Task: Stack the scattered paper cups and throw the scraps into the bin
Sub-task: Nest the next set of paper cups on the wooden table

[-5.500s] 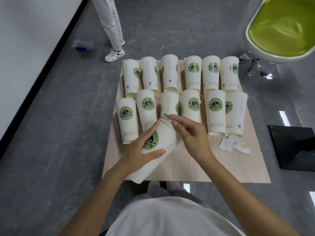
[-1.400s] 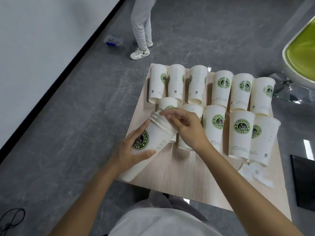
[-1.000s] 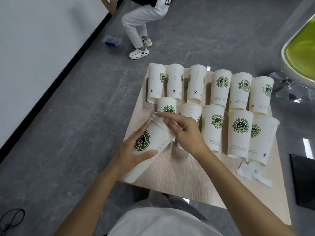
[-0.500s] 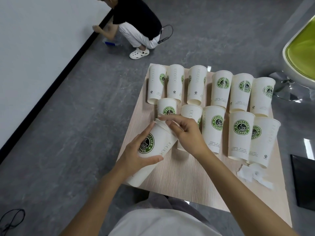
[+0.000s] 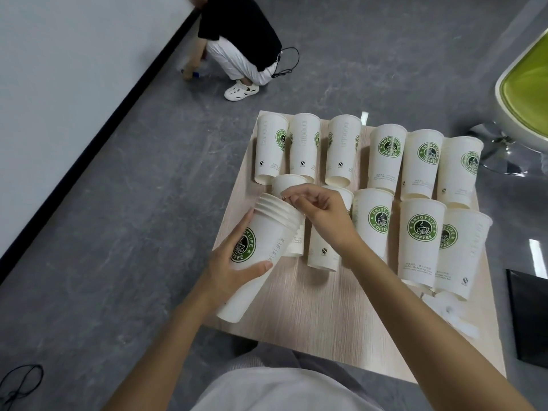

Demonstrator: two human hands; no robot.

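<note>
My left hand (image 5: 234, 262) grips a tilted stack of nested white paper cups (image 5: 264, 244) with a green coffee logo, over the table's left edge. My right hand (image 5: 323, 215) has its fingers curled, thumb and forefinger pinching the stack's upper rim. Just beyond its fingertips stands a single cup (image 5: 289, 183), upside down. Several more loose cups (image 5: 421, 241) stand upside down in two rows across the wooden table (image 5: 311, 307). White paper scraps (image 5: 453, 312) lie near the table's right front edge.
A black bin (image 5: 530, 315) sits on the floor right of the table. A green-seated chair (image 5: 527, 93) stands at the far right. A person (image 5: 237, 46) crouches by the wall beyond the table. A black cable (image 5: 17, 381) lies on the floor at lower left.
The stack has tipped a little further left in my left hand. My right hand has slid up to the stack's rim. The person at the back crouched down by the wall.
</note>
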